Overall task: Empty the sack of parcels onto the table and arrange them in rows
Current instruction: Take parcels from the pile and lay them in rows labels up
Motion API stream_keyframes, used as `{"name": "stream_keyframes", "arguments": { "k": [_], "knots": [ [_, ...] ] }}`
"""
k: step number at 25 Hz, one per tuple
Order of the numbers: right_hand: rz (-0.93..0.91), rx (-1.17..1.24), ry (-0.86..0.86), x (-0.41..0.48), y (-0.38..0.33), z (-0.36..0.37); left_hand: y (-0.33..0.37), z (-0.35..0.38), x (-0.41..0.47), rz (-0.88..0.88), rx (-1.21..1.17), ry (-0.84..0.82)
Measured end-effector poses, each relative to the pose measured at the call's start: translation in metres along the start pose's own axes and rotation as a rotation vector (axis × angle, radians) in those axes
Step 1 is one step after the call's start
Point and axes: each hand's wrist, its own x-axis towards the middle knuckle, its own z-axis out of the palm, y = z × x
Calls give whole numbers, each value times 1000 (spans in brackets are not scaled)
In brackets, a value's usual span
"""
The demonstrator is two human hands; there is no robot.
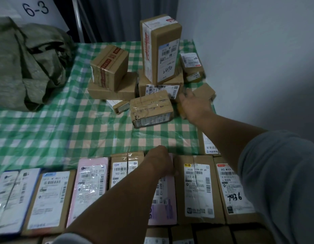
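A crumpled grey-green sack (29,64) lies at the back left of the green checked table (64,124). A loose pile of brown parcels (152,106) sits at the back right, with a tall box marked 2490 (161,48) standing on it. Along the near edge runs a row of flat parcels (198,187), labels up. My left hand (159,161) rests on a pink parcel (165,194) in that row, fingers curled over its far edge. My right hand (193,104), blurred, reaches with straight fingers to a small brown box (205,91) beside the pile.
A grey wall (258,50) closes the right side, close to the pile. A white sign reading 6-3 (35,8) and a curtain stand behind the table. A second row of parcels (187,235) starts at the near edge. Bare cloth lies between row and pile.
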Motion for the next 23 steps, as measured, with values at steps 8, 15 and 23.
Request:
{"name": "stream_keyframes", "arguments": {
  "k": [8, 15, 23],
  "knots": [
    [-245, -453, 54, -77, 6, -60, 6, 7, -17, 69, 134, 11],
    [-443, -601, -80, -127, -39, -54, -3, 20, -14, 74, 11, 75],
    [-482, -539, 7, -145, -57, -58, 4, -22, -10, 120, -1276, 226]
  ]
}}
